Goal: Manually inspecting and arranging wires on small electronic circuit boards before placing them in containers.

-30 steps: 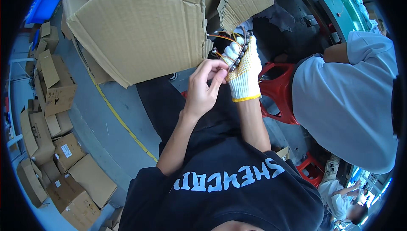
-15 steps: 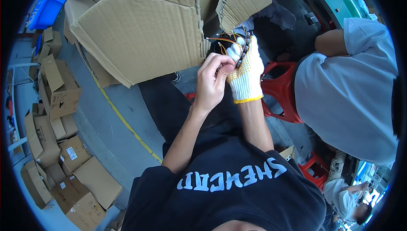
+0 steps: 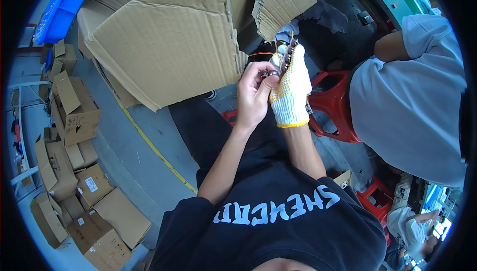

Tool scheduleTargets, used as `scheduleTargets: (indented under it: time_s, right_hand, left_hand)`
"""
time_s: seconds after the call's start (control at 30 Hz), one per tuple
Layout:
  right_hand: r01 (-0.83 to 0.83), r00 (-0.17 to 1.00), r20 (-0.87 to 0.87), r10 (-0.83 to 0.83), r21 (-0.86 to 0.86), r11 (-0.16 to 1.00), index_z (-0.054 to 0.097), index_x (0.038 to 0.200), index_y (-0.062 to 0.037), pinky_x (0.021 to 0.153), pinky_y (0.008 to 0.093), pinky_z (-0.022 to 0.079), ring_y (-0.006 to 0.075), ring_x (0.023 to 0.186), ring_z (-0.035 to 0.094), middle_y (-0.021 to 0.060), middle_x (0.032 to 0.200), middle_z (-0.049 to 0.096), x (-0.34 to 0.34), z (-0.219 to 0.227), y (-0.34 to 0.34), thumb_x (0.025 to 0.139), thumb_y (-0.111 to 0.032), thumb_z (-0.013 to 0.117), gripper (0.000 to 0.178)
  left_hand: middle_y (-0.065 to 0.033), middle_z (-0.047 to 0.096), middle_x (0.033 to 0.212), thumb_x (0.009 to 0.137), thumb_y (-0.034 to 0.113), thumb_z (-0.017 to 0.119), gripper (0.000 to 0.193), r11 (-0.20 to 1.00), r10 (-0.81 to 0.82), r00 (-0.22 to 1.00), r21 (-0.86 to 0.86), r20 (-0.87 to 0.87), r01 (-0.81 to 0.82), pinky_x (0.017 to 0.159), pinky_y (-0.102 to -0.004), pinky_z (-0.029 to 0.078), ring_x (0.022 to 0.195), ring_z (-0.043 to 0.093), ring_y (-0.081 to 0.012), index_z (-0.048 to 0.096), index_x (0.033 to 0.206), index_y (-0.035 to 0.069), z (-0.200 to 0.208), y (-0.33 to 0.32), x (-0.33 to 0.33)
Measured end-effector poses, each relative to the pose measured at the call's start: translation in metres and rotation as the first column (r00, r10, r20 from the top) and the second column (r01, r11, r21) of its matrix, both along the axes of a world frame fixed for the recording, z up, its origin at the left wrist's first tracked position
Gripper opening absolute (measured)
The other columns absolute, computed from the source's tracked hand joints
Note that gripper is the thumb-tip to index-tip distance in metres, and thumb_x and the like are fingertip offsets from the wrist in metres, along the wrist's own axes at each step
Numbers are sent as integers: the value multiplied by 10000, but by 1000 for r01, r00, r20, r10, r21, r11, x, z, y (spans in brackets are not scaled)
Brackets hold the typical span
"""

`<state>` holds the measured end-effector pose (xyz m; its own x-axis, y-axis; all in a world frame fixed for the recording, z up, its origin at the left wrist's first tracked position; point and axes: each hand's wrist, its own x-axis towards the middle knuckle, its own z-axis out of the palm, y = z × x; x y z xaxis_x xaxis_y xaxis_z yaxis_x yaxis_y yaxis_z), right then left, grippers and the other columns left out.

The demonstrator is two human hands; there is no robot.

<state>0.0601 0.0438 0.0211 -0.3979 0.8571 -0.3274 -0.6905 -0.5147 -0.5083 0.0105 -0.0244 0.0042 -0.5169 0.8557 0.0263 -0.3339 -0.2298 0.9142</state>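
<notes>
My left hand (image 3: 252,97) is bare, its thumb and fingers closed in a pinch on a small dark, shiny part (image 3: 269,74). My right hand (image 3: 291,92) wears a white knitted glove with yellow dots and a yellow cuff. Gripped along its fingers is a row of small dark round components (image 3: 286,58), tilted upward. Thin orange wires (image 3: 263,53) run out beside the gloved fingers. Both hands meet in front of my lap; whether the small part is joined to the row cannot be made out.
A large cardboard sheet (image 3: 164,42) lies ahead, with a torn cardboard piece (image 3: 283,2) beyond my hands. Cardboard boxes (image 3: 82,117) pile up at left, near a blue crate (image 3: 62,10). A person in grey (image 3: 405,97) sits close on the right by a red stool (image 3: 340,104).
The small dark part now shows between my left thumb and fingers. The component row has turned slightly, and fewer orange wires show. The whole view has shifted a little.
</notes>
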Motion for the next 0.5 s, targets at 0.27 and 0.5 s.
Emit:
scheduleTargets:
  time_s: [0.27, 0.5]
  right_hand:
    - [-58, 998, 44, 55, 65, 996, 544, 962, -71, 441, 232, 407, 107, 599, 512, 38, 789, 564, 9, 8, -3, 969, -327, 483, 264]
    - [32, 987, 147, -60, 190, 981, 545, 1050, -46, 433, 215, 410, 102, 599, 523, 50, 837, 582, 16, -1, -10, 973, -275, 479, 250]
  left_hand:
    - [6, 475, 712, 940, 236, 567, 195, 997, -64, 846, 70, 529, 31, 417, -176, 311, 539, 408, -22, 473, 986, 71, 15, 1, -1]
    - [23, 452, 654, 932, 244, 580, 202, 999, -14, 952, -23, 307, 22, 374, -179, 278, 465, 373, -26, 477, 963, 73, 6, 11, 7]
